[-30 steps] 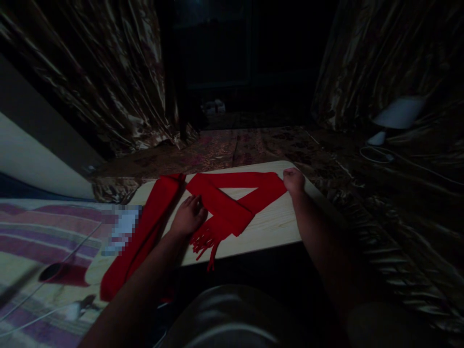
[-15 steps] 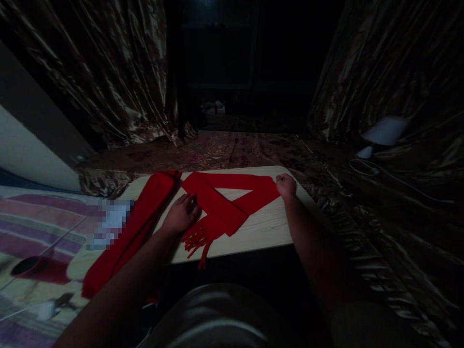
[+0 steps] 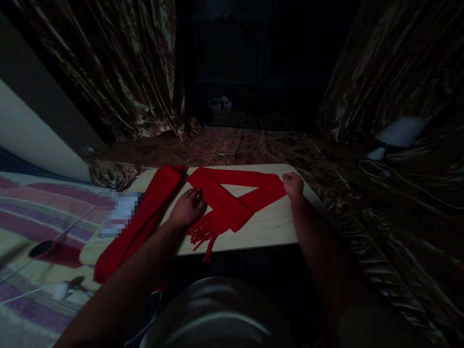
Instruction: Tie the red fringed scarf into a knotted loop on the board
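Observation:
A red fringed scarf [image 3: 232,208] lies in a zigzag of folded bands on a pale wooden table [image 3: 275,227]. Its tassels hang a little over the near table edge. At the right fold, my right hand [image 3: 293,184] is closed in a fist on the scarf's corner. My left hand [image 3: 188,207] rests at the left edge of the folded bands, fingers curled and pinching the cloth there, though the dim light blurs the fingertips. Another long red band [image 3: 145,217] runs down the table's left side, partly behind my left forearm; whether it joins the zigzag is hidden.
On the left, a striped bedspread [image 3: 47,193] carries a red cylinder [image 3: 61,253] and white cables. A blurred-out pale item [image 3: 121,215] lies at the table's left edge. A white lamp [image 3: 402,131] stands at the right, and patterned curtains [image 3: 145,72] hang behind.
The camera view shifts slightly left and back again. Both hands and the scarf keep nearly the same places on the table.

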Demonstrator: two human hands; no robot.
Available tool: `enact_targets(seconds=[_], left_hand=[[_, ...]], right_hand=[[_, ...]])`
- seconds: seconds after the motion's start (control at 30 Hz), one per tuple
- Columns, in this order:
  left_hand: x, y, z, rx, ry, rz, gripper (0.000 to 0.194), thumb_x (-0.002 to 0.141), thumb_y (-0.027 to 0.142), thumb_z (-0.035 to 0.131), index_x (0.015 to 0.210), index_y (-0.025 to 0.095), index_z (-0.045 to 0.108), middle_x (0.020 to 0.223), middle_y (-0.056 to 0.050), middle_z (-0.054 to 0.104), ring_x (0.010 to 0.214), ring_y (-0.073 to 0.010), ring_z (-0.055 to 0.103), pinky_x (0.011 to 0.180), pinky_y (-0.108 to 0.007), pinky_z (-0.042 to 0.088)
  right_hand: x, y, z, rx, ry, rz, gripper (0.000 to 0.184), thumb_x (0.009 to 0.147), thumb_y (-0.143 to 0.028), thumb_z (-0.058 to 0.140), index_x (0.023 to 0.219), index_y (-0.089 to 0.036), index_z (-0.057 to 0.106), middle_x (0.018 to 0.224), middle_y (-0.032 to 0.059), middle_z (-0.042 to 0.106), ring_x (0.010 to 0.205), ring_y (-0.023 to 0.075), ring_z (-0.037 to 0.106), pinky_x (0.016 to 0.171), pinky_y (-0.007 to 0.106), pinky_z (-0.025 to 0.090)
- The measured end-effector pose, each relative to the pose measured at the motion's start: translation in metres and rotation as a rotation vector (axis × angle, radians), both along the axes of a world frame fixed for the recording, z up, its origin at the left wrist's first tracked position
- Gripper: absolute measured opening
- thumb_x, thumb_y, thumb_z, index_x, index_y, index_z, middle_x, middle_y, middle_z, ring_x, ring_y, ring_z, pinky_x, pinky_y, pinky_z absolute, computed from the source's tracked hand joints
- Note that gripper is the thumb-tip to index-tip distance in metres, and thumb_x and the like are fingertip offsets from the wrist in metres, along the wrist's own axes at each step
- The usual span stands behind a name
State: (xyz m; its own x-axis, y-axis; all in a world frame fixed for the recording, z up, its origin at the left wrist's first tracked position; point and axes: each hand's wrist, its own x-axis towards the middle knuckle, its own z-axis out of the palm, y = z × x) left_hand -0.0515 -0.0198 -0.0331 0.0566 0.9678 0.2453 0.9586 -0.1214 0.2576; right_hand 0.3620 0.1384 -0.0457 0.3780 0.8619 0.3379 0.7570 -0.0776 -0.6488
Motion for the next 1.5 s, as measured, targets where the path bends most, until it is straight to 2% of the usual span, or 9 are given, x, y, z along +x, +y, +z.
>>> enact_targets(seconds=[0.4, 0.57, 0.67, 0.73, 0.87, 0.97, 1.1, 1.3, 1.5], left_hand=[[-0.002, 0.001, -0.003, 0.006, 0.011, -0.005, 0.065, 0.094, 0.049, 0.042, 0.143, 0.008, 0.054, 0.144, -0.016, 0.057, 0.141, -0.028, 0.045, 0.12, -0.036, 0.035], [-0.002, 0.002, -0.004, 0.038, 0.019, -0.02, 0.066, 0.094, 0.049, 0.039, 0.142, 0.006, 0.054, 0.143, -0.017, 0.058, 0.14, -0.029, 0.047, 0.119, -0.037, 0.035], [-0.002, 0.003, -0.005, 0.034, 0.014, -0.019, 0.064, 0.093, 0.049, 0.04, 0.141, 0.008, 0.056, 0.143, -0.016, 0.059, 0.14, -0.0284, 0.047, 0.119, -0.036, 0.036], [-0.003, 0.004, -0.006, 0.028, 0.012, -0.023, 0.064, 0.093, 0.049, 0.04, 0.141, 0.01, 0.056, 0.143, -0.015, 0.059, 0.14, -0.0283, 0.047, 0.119, -0.037, 0.036], [-0.005, 0.005, -0.009, 0.032, 0.011, -0.034, 0.065, 0.093, 0.05, 0.041, 0.142, 0.009, 0.055, 0.143, -0.017, 0.058, 0.141, -0.0308, 0.046, 0.119, -0.04, 0.036], [-0.006, 0.005, -0.01, 0.045, -0.002, -0.048, 0.066, 0.093, 0.051, 0.043, 0.141, 0.007, 0.055, 0.141, -0.019, 0.059, 0.14, -0.0321, 0.046, 0.118, -0.042, 0.037], [-0.005, 0.005, -0.008, 0.035, -0.013, -0.046, 0.066, 0.093, 0.051, 0.042, 0.14, 0.007, 0.056, 0.141, -0.019, 0.059, 0.138, -0.0325, 0.048, 0.116, -0.044, 0.039], [-0.002, 0.003, -0.004, 0.04, -0.011, -0.04, 0.066, 0.093, 0.05, 0.043, 0.14, 0.006, 0.056, 0.14, -0.02, 0.06, 0.138, -0.0331, 0.048, 0.116, -0.045, 0.039], [-0.003, 0.003, -0.005, 0.044, -0.016, -0.053, 0.065, 0.093, 0.05, 0.042, 0.139, 0.007, 0.057, 0.141, -0.018, 0.06, 0.138, -0.0324, 0.048, 0.115, -0.044, 0.04]], right_hand=[[-0.001, -0.004, 0.002, 0.002, 0.0, 0.009, 0.026, 0.087, -0.028, 0.05, 0.09, -0.019, 0.074, 0.091, 0.009, 0.076, 0.083, 0.0216, 0.066, 0.076, 0.029, 0.048], [-0.007, -0.018, 0.016, 0.142, -0.092, 0.005, 0.033, 0.091, -0.025, 0.042, 0.102, -0.017, 0.072, 0.104, 0.0119, 0.073, 0.098, 0.0238, 0.065, 0.09, 0.033, 0.049], [-0.019, -0.027, 0.027, 0.269, -0.191, 0.118, 0.035, 0.094, -0.027, 0.04, 0.108, -0.016, 0.071, 0.114, 0.0142, 0.069, 0.108, 0.0237, 0.062, 0.098, 0.032, 0.045], [-0.029, -0.029, 0.031, 0.298, -0.231, 0.227, 0.036, 0.096, -0.026, 0.038, 0.109, -0.016, 0.07, 0.114, 0.0139, 0.068, 0.106, 0.0224, 0.062, 0.097, 0.03, 0.046], [-0.045, -0.022, 0.023, 0.134, -0.259, 0.364, 0.025, 0.092, -0.02, 0.049, 0.101, -0.02, 0.071, 0.104, 0.008, 0.072, 0.095, 0.0196, 0.065, 0.089, 0.028, 0.049], [-0.046, -0.012, 0.014, 0.006, -0.258, 0.365, 0.019, 0.088, -0.018, 0.055, 0.096, -0.022, 0.072, 0.094, 0.0053, 0.074, 0.086, 0.0183, 0.066, 0.081, 0.026, 0.049], [-0.042, -0.004, 0.009, -0.026, -0.236, 0.36, 0.018, 0.088, -0.018, 0.056, 0.092, -0.022, 0.073, 0.088, 0.0033, 0.076, 0.079, 0.0163, 0.066, 0.073, 0.024, 0.047], [-0.048, -0.005, 0.015, -0.106, -0.325, 0.334, 0.018, 0.09, -0.02, 0.055, 0.087, -0.022, 0.073, 0.09, 0.0056, 0.077, 0.082, 0.0167, 0.067, 0.075, 0.023, 0.047], [-0.055, -0.014, 0.027, -0.16, -0.437, 0.298, 0.022, 0.094, -0.019, 0.051, 0.099, -0.017, 0.072, 0.097, 0.0131, 0.076, 0.087, 0.0203, 0.069, 0.077, 0.026, 0.047]])
